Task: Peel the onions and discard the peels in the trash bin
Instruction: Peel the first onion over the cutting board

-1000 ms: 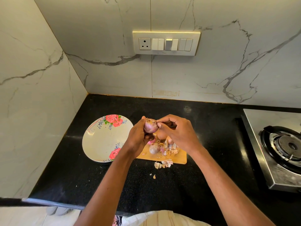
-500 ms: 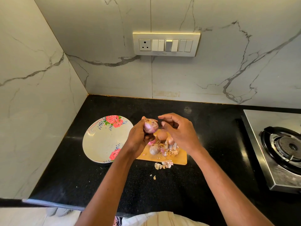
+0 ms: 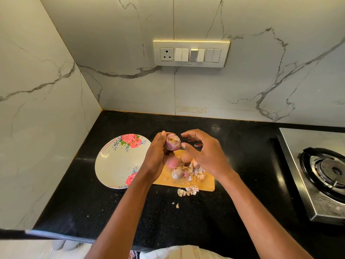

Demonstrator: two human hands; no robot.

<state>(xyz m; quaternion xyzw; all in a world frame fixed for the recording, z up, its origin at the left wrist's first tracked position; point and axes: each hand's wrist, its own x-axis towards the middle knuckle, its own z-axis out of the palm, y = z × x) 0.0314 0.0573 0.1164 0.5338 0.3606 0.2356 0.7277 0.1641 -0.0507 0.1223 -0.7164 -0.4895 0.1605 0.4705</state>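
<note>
Onions are partway peeled, judging from the head view. The left hand [image 3: 156,156] grips one purple onion [image 3: 173,142] above the cutting board [image 3: 209,184]; its skin looks partly stripped. The right hand [image 3: 203,154] hovers just beside it, fingers loosely spread and holding nothing. On the board lie a bare pink onion [image 3: 172,162], an unpeeled brown one [image 3: 186,157], another with papery skin [image 3: 177,173], and loose peels [image 3: 196,172], some on the black tabletop [image 3: 186,230]. No trash bin shows, so discarding remains.
</note>
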